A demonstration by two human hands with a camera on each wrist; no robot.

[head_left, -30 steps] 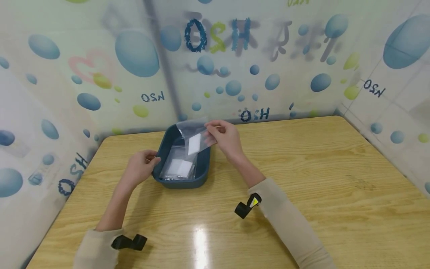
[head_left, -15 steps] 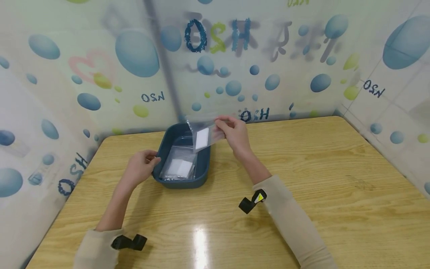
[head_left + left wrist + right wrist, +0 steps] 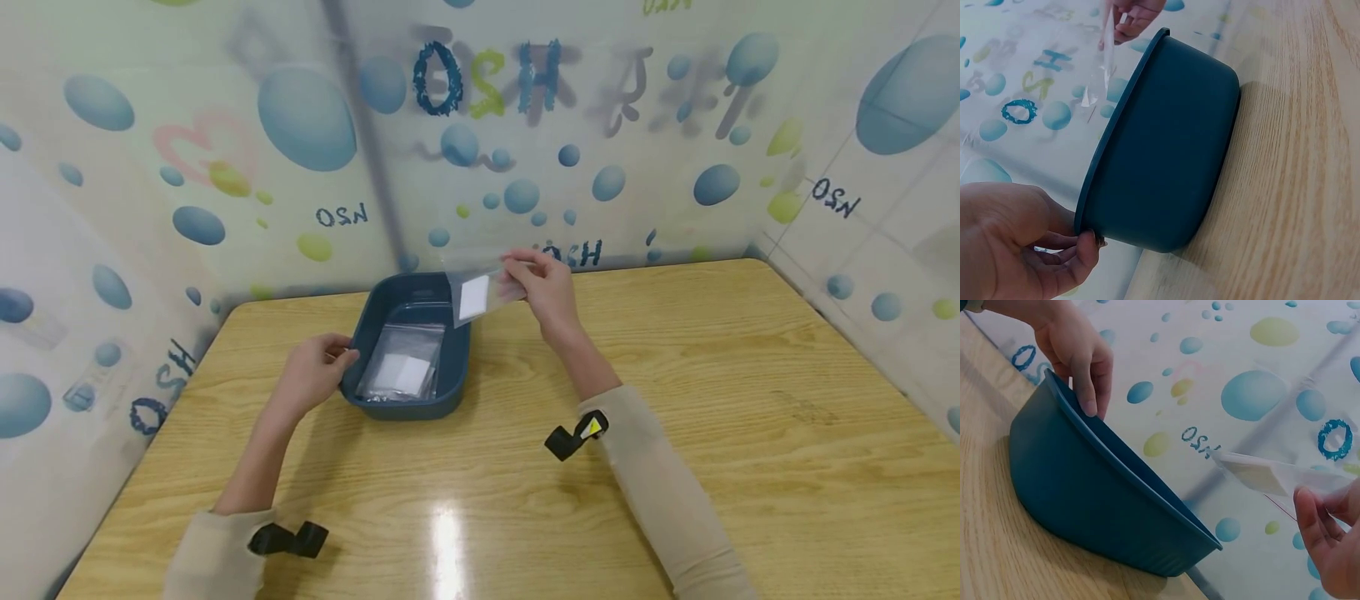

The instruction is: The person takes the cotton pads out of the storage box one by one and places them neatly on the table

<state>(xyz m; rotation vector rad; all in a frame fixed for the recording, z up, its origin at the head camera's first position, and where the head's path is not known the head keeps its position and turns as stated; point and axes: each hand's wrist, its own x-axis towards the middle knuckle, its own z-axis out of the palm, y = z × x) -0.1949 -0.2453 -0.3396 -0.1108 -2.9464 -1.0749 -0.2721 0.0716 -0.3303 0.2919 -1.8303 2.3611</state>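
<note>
Both arms reach forward from the near side, beige sleeves (image 3: 663, 487) back from the wrists. Left arm runs up to the left side of the blue bin (image 3: 408, 412), hand low at rim height. Right arm angles far and left, hand raised above the tabletop (image 3: 675, 358), right of the bin.

Left hand (image 3: 313, 372): narrow grip, thumb and fingers on either side of the bin's left rim. Right hand (image 3: 551, 293): fingers bent, pinching the right end of a clear bag (image 3: 473, 297) against the thumb.

Held bag: transparent, thin, tilted, one flat white rectangle inside; right wrist view shows a thin red line along an edge. It hangs over the bin's far right corner, clear of the rim. More clear bags (image 3: 401, 364) with white pieces lie overlapped toward the bin's near end; can't tell how many.
</note>
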